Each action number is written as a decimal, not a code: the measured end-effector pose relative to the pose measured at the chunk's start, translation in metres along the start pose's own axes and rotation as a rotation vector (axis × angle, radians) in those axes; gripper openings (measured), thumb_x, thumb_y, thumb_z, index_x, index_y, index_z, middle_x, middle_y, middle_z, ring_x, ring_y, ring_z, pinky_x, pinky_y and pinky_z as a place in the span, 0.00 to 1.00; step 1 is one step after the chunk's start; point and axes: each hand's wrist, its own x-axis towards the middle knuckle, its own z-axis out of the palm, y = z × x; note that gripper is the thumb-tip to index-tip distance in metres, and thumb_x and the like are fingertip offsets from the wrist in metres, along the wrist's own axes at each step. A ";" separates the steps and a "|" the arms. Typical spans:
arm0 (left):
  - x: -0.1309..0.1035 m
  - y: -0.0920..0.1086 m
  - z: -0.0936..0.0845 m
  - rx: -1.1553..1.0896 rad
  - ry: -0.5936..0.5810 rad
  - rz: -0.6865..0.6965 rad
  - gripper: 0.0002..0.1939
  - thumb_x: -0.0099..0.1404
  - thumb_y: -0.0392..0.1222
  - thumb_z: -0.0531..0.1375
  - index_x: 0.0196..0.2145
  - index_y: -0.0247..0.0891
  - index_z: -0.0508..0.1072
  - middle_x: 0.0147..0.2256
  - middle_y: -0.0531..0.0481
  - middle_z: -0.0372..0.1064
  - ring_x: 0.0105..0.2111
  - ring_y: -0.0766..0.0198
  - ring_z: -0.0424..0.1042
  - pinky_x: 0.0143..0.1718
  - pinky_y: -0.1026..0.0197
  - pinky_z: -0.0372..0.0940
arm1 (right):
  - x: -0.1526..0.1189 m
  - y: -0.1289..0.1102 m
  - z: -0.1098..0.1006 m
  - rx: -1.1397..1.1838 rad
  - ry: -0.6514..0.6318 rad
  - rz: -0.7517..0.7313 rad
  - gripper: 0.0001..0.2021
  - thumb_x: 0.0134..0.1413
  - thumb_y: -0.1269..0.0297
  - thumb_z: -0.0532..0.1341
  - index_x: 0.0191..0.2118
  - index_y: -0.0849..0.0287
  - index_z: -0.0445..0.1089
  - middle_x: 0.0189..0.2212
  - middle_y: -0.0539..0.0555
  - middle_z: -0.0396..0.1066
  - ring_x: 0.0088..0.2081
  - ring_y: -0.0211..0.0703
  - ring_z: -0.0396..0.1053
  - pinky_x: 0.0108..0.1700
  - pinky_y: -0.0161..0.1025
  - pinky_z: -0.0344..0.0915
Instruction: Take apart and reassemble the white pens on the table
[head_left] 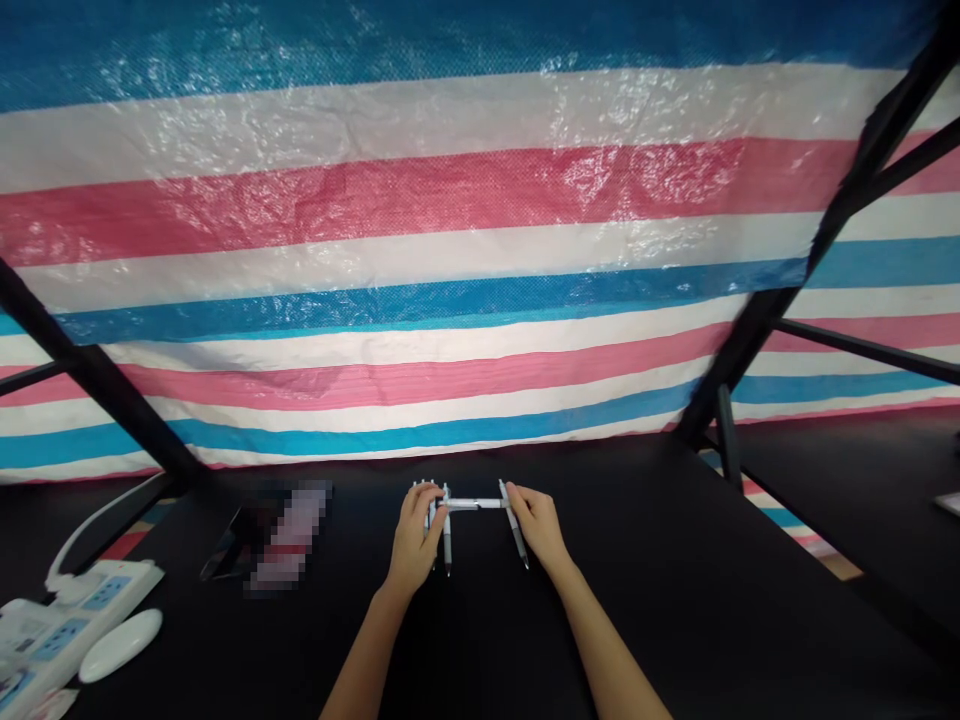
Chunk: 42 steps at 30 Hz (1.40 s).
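Observation:
A white pen (pixel 478 503) lies crosswise between my two hands. My left hand (pixel 415 538) is closed, thumb and fingertips at that pen's left end. Under and beside it several white-and-grey pens stand out side by side, their tops showing past the fingers. One pen (pixel 448 548) of this row shows most of its length, tip toward me; the others are largely covered by the hand. My right hand (pixel 541 525) pinches at the crosswise pen's right end. Another pen (pixel 519 540) slants down beside the right fingertips, touching or very near them; I cannot tell which.
On the black table (pixel 480 650), a blurred-out flat object (pixel 291 540) lies to the left. Nearer me are a white power strip (pixel 82 620) and a white oval object (pixel 121 645). A striped plastic sheet (pixel 420 380) hangs behind, between black frame bars (pixel 750 335).

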 end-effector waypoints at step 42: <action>0.000 0.004 0.001 0.001 -0.028 -0.009 0.12 0.66 0.45 0.48 0.37 0.40 0.68 0.41 0.46 0.63 0.35 0.65 0.69 0.36 0.62 0.66 | 0.003 0.006 -0.004 0.093 -0.011 0.018 0.24 0.55 0.47 0.49 0.16 0.58 0.55 0.15 0.46 0.53 0.20 0.35 0.54 0.25 0.33 0.49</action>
